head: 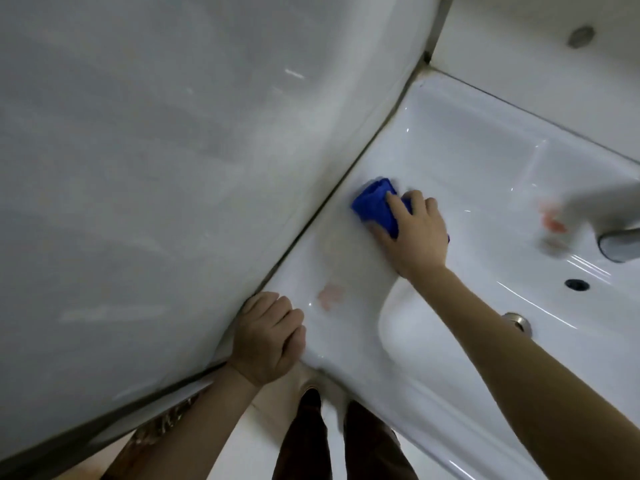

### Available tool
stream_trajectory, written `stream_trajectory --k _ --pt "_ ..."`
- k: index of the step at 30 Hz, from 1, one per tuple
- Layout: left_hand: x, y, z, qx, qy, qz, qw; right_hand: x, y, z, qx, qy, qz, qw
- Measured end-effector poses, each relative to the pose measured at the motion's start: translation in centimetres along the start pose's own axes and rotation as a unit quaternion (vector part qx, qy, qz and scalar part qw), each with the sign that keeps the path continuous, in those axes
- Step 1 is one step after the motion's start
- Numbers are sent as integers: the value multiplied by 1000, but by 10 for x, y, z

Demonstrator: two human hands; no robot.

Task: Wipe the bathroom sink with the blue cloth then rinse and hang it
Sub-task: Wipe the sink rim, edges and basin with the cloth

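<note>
Two hands: hard by the wall (138,168), right hand (412,230) grips blue cloth (372,206) under its fingers (393,202) on the sink (450,150) edge; left hand (268,336) clenched, seemingly empty.

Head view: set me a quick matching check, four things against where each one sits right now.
Things:
1 blue cloth
2 left hand
3 faucet spout
4 drain

Places:
a at the sink's near corner
b at the picture's right edge, above the basin
c under the right hand, on the sink's ledge
d in the basin's floor

Pairs: 1-c, 2-a, 3-b, 4-d.
</note>
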State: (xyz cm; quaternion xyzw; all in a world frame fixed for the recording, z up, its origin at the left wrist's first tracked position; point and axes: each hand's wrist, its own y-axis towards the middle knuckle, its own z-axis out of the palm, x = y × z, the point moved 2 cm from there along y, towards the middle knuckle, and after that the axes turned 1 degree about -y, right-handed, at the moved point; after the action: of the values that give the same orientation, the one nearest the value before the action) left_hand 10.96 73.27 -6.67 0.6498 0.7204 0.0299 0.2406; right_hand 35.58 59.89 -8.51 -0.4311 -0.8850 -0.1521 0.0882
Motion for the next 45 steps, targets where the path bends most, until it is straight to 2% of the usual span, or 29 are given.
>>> stream_trajectory --k 3,4,5,8,10,12,15,18,19,23,24,29,32,35,39,42,45 --pt "0 0 -1 0 -11 3 1000 11 -45 2 41 15 -176 983" --pt "0 -1 0 -3 -8 4 1000 -1 -35 1 44 12 -202 978" --pt "1 -2 2 -8 -3 3 1000 -18 -16 1 32 -2 -185 982" --pt "2 -3 5 -20 14 7 1000 -63 56 -8 -24 -64 50 996" --pt "1 -3 6 -23 20 13 999 -48 71 -6 -43 -53 124 990" --pt "2 -3 6 -17 19 14 1000 -3 48 3 -34 -18 113 993" --pt "0 -3 4 -5 5 7 1000 41 -26 7 12 7 6 1000" --pt "1 -4 4 7 7 4 1000 21 -55 -3 35 14 -158 987" --pt "1 -5 5 10 9 3 1000 4 -43 -3 29 3 -171 985" --pt "2 -6 9 7 18 9 1000 -61 55 -13 -58 -93 -24 994" --pt "2 -6 9 3 20 11 1000 -68 73 -16 -66 -117 -17 991" --pt "3 -4 11 -23 48 31 998 -55 118 -7 -139 -136 -61 979" --pt "3 1 11 -44 82 41 995 -51 130 -2 -138 -168 -105 970" --pt "4 4 12 -51 101 63 992 -80 117 -23 -143 -218 -154 953" --pt "10 3 14 -22 119 67 990 -134 72 -49 -230 -192 -84 950" --pt "17 0 17 -3 135 100 986 -136 82 -53 -273 -164 -32 947" --pt "13 2 17 -27 134 84 987 -89 135 -47 -244 -167 -84 952"
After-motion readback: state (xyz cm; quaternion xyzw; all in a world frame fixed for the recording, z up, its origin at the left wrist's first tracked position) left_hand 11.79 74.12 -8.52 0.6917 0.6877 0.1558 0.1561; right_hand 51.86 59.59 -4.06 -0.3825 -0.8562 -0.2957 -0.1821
